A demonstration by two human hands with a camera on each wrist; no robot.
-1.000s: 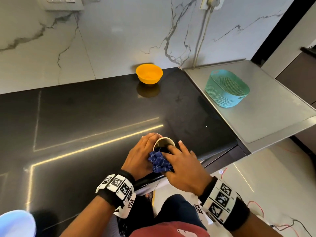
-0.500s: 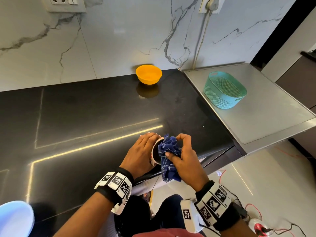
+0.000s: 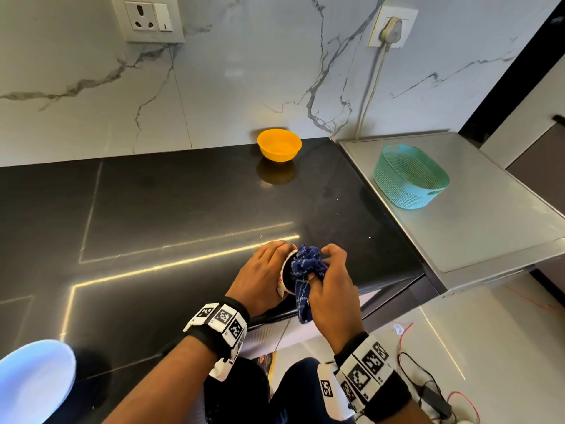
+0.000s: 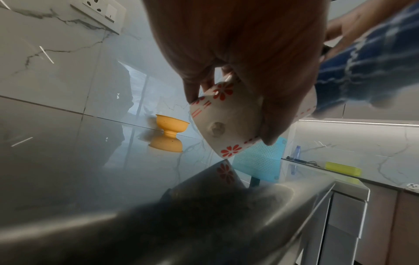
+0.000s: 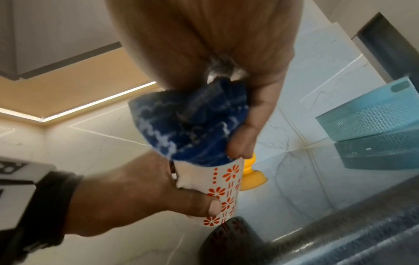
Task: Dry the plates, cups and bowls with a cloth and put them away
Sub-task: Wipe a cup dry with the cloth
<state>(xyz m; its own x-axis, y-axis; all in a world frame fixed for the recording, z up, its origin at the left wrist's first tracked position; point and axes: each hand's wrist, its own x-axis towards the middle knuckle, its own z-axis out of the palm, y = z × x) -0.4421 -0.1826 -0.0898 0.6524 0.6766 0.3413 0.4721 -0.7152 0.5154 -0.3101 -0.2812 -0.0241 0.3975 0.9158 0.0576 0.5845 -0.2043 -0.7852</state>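
Observation:
My left hand (image 3: 263,275) grips a white cup with red flowers (image 4: 226,123), tilted on its side just above the black counter's front edge, its mouth facing right. My right hand (image 3: 328,278) holds a bunched blue patterned cloth (image 3: 304,266) and pushes it into the cup's mouth (image 5: 204,161). The loose end of the cloth hangs down below the hand. In the right wrist view the left thumb lies across the cup (image 5: 223,193). An orange bowl (image 3: 279,145) stands at the back by the wall.
A teal mesh basket (image 3: 409,175) sits on the steel surface (image 3: 489,215) to the right of the black counter (image 3: 153,215). A white dish (image 3: 30,377) shows at the lower left corner. Cables lie on the floor at lower right.
The cup has been tipped from upright onto its side, mouth to the right. The right hand has pulled the cloth partly out and regripped it, with its end now hanging down.

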